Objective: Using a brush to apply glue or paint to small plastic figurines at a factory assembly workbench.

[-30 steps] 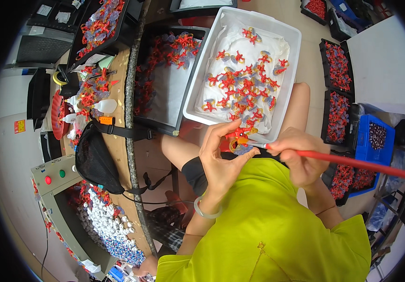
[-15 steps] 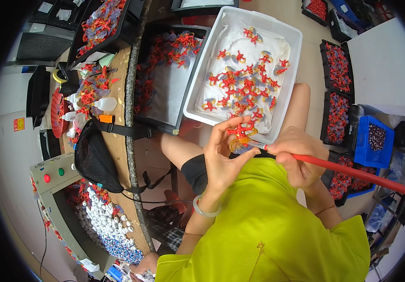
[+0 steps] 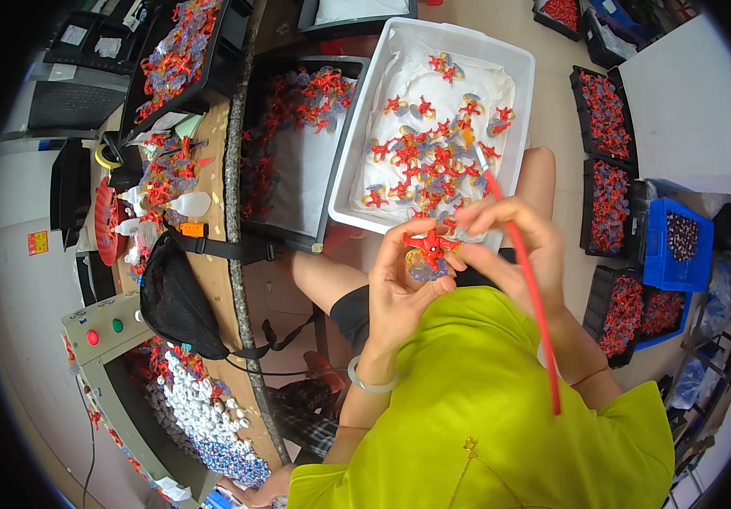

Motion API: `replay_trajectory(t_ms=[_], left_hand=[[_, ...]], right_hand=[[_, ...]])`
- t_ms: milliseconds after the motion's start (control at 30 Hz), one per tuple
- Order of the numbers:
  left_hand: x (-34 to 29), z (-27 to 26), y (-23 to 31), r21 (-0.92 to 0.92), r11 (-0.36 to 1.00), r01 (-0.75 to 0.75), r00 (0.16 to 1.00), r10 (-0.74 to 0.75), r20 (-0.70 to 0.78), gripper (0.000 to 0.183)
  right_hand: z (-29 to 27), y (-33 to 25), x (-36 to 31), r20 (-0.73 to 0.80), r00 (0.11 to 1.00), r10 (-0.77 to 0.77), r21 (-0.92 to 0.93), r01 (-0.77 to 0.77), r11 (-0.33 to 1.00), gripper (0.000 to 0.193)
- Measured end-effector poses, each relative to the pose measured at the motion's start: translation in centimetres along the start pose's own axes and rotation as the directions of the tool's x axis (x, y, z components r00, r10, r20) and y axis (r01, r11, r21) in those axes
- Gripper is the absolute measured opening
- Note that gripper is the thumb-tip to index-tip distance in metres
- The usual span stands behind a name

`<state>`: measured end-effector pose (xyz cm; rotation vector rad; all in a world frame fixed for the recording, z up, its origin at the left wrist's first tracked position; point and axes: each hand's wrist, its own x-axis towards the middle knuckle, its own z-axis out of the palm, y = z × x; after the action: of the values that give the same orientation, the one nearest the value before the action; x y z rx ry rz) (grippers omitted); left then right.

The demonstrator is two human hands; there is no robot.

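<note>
left hand [image 3: 401, 276] is pinching the figure [image 3: 433, 245] in its fingers just beside the near edge of the tray [image 3: 525, 93], probably so it's sitting steady. right hand [image 3: 528, 242] is gripping the brush [image 3: 541, 322], fingers blurring near the figure, can't tell if they're touching. brush tip's pointing over the tray, guessing that's for clearance.

The red figurine [image 3: 431, 246] is showing glossy plastic. Matt, wrinkled, paper-like lining [image 3: 406, 75] is dressing a smooth plastic tray [image 3: 357, 219].
</note>
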<state>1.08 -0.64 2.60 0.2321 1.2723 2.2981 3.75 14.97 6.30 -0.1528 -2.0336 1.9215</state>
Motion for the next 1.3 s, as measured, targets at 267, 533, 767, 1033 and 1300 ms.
replay_trajectory(t_ms=[267,533,767,1033,1300], left_hand=[[0.4,0.4,0.3,-0.236,0.964,0.119,0.993,-0.109,0.054,0.059],[-0.3,-0.2,0.4,0.08,0.988,0.133,0.989,-0.127,-0.076,0.049],[0.2,-0.8,0.4,-0.093,0.989,0.111,0.992,-0.117,-0.057,0.043],[1.4,-2.2,1.6,-0.162,0.98,0.119,0.975,-0.146,-0.167,0.048],[15.0,-12.2,18.7,-0.052,0.901,-0.43,0.886,0.41,-0.215,0.059]], right_hand=[[0.5,0.9,-0.5,0.026,0.992,0.125,0.165,-0.128,0.978,0.032],[0.3,1.9,-0.1,0.106,0.991,-0.086,0.021,0.084,0.996,0.033],[0.4,1.5,0.6,0.128,0.991,0.042,0.092,-0.054,0.994,0.032],[0.7,1.2,0.6,0.054,0.991,0.121,0.12,-0.127,0.985,0.028],[-1.9,2.7,0.8,-0.058,0.985,0.162,0.092,-0.156,0.983,0.027]])
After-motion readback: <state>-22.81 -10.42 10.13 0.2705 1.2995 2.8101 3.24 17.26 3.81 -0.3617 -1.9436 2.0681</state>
